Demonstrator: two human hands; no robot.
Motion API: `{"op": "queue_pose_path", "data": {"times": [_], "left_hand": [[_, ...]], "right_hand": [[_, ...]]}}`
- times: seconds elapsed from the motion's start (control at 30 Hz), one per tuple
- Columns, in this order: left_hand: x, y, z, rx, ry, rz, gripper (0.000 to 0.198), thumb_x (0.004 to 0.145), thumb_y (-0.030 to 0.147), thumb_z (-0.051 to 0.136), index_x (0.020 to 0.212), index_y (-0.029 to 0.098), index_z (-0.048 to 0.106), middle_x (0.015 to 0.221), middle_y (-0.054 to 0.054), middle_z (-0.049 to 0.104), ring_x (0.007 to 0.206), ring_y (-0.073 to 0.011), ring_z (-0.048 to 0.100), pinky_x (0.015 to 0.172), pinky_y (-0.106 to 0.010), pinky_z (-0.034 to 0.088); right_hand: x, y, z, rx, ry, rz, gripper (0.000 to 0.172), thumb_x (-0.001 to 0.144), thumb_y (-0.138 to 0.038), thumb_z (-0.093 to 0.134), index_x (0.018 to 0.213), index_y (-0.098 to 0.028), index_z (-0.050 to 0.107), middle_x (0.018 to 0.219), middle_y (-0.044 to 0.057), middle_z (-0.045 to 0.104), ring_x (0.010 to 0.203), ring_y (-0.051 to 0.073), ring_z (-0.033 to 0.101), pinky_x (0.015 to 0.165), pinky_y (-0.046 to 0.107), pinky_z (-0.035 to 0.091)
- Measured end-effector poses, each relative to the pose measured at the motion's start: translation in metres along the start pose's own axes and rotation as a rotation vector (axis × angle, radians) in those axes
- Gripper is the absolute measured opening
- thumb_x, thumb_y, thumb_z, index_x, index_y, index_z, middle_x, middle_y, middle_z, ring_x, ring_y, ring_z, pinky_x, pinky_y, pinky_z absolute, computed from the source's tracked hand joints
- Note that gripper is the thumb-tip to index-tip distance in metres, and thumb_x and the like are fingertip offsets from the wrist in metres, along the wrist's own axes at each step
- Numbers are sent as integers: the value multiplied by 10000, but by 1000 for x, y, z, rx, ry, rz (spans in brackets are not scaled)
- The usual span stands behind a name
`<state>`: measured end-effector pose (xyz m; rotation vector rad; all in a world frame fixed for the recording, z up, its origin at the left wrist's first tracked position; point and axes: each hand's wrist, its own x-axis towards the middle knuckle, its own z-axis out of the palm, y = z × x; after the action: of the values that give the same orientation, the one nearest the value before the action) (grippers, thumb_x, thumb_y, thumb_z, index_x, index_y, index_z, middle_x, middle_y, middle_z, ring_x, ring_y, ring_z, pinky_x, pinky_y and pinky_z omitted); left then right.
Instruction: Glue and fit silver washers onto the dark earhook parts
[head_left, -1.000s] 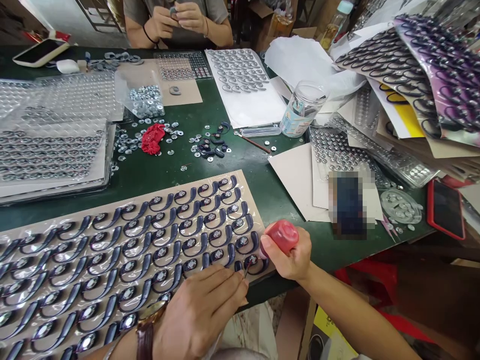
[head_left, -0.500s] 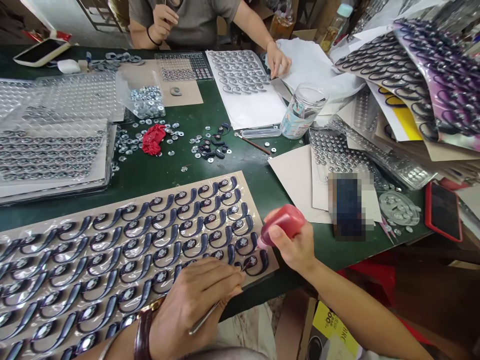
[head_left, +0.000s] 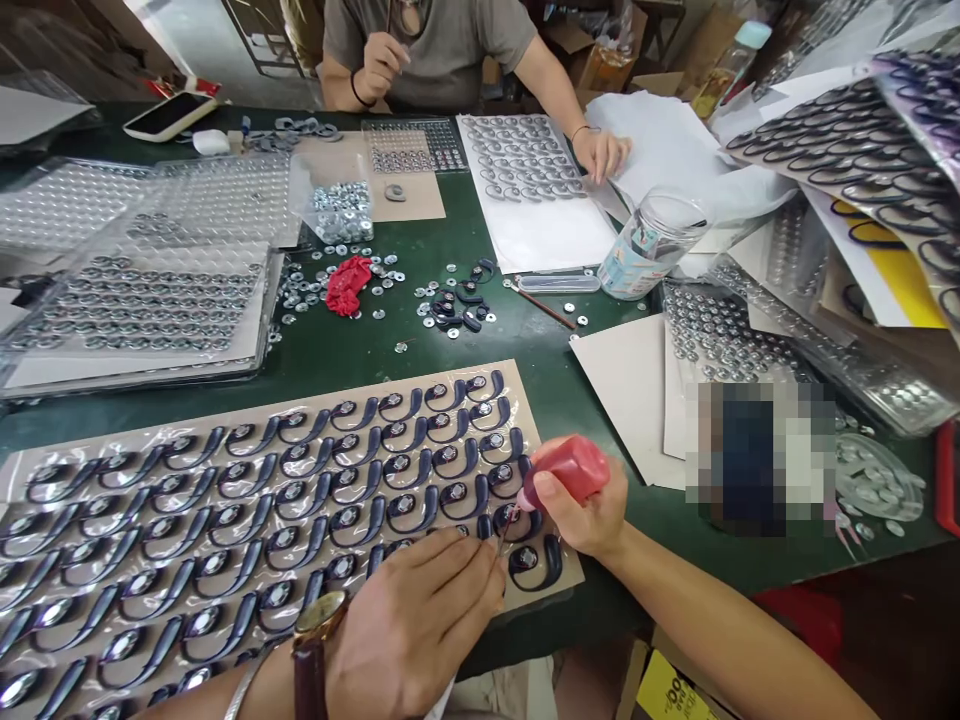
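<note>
My right hand (head_left: 589,510) is closed around a red squeeze bottle (head_left: 571,468), tilted with its pale nozzle pointing down and left. Thin metal tweezers (head_left: 504,540) are held in my left hand (head_left: 427,620), which rests palm down over the sheet. Their tip and the nozzle meet close to a dark ear-hook piece near the sheet's right edge; whether they touch it I cannot tell. Rows of these dark hooked pieces (head_left: 405,505), each with a shiny round disc, lie under clear film on a tan card (head_left: 517,400). My left fingers hide part of the lower rows.
Across the green table (head_left: 360,350), a co-worker's hand (head_left: 602,152) rests beside a sheet of grey pieces (head_left: 529,155). Loose metal discs, a red cloth (head_left: 349,285), a plastic jar (head_left: 645,245) and a disc-filled tub (head_left: 337,205) stand between. Stacked trays (head_left: 165,300) are left.
The view has turned, so things sit farther right and lower. Both hands have moved from the bottom right piece to the one above it. The co-worker's hand at the sheet has spread its fingers.
</note>
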<state>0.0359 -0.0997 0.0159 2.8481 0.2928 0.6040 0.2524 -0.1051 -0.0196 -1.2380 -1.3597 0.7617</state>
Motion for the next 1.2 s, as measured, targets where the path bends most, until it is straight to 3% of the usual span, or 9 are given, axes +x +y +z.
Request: {"op": "queue_pose_path", "data": {"times": [0.2, 0.73, 1.0, 1.2], "left_hand": [[9, 11, 1, 121, 60, 57, 368, 915, 67, 305, 968, 14, 665, 957, -181, 707, 916, -253, 686, 812, -370, 578], [9, 11, 3, 151, 42, 60, 366, 908, 60, 301, 999, 17, 652, 970, -193, 699, 922, -240, 680, 815, -356, 570], [8, 10, 5, 134, 36, 52, 347, 906, 69, 342, 1004, 15, 671, 975, -177, 706, 922, -255, 686, 810, -363, 591], [7, 11, 3, 132, 32, 51, 323, 910, 72, 367, 1006, 10, 670, 966, -179, 704, 926, -250, 680, 816, -361, 577]], "right_hand": [[3, -2, 2, -41, -54, -39, 104, 821, -273, 632, 863, -177, 628, 606, 28, 663, 502, 165, 634, 468, 260, 522], [4, -4, 3, -142, -54, -57, 90, 833, -251, 612, 860, -168, 633, 597, 28, 673, 491, 162, 631, 504, 270, 537], [4, 2, 0, -129, 44, -58, 71, 822, -247, 634, 845, -181, 639, 606, 23, 671, 531, 173, 648, 547, 288, 538], [5, 3, 1, -96, -11, -10, 81, 830, -255, 628, 864, -183, 639, 568, 2, 647, 482, 154, 613, 507, 273, 522]]}}
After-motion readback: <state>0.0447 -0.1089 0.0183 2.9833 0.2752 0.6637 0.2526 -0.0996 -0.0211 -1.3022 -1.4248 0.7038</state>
